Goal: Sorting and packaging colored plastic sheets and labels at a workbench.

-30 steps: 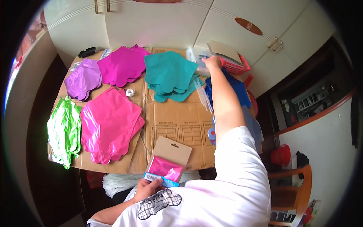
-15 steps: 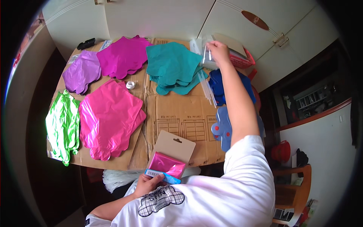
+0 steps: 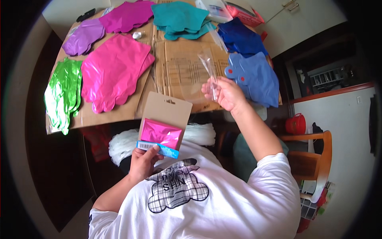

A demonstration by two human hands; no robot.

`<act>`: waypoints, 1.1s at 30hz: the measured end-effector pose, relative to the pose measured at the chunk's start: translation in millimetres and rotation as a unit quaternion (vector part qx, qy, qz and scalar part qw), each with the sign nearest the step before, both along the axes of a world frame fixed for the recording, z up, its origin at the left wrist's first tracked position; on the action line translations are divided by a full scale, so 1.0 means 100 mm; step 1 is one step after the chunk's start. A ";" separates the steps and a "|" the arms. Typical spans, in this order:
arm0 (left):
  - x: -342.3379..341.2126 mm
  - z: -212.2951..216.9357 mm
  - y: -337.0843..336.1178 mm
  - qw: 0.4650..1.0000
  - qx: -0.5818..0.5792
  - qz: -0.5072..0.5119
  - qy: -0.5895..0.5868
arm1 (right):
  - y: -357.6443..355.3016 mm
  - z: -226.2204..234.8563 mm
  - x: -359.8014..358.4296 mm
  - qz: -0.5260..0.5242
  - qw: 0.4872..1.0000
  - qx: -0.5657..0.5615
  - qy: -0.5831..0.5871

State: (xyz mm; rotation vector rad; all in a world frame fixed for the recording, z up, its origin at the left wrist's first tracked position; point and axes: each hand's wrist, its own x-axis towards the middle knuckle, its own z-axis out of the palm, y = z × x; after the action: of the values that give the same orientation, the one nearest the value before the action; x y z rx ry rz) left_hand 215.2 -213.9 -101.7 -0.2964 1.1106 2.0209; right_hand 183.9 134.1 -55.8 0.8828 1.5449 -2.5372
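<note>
L hand (image 3: 144,161) is gripping a hang-hole card (image 3: 165,105) w/ pink foil packet (image 3: 161,133); R hand (image 3: 223,92), just back from the plastic box (image 3: 217,12) beyond, is pinching a clear plastic sleeve (image 3: 209,68), so both're occupied. Grey-blue sheets (image 3: 258,77) are lying right of R hand.

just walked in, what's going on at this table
A person's left hand holds a carded pack with something shiny pink on it. The right hand holds a piece of clear plastic near the table's edge. On the cardboard around them lie flat stacks, among them green, pink and teal ones.
</note>
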 end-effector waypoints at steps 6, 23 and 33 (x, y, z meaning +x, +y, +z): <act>0.14 0.08 -0.11 0.999 0.020 0.032 0.021 | -0.19 0.27 0.36 -0.056 0.982 0.178 0.004; 0.24 0.20 0.42 0.987 -0.033 -0.155 -0.040 | -1.53 -0.44 1.26 -0.084 0.964 0.213 0.136; -1.61 0.65 0.70 0.500 -0.200 -0.152 0.829 | -0.63 0.10 1.46 0.187 0.969 -0.131 0.089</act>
State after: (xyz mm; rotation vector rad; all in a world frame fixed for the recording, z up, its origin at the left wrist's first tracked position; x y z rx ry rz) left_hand 54.2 -143.4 -37.2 1.9363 2.3820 1.1436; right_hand 330.1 71.1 -45.6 0.3036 1.2286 -2.5050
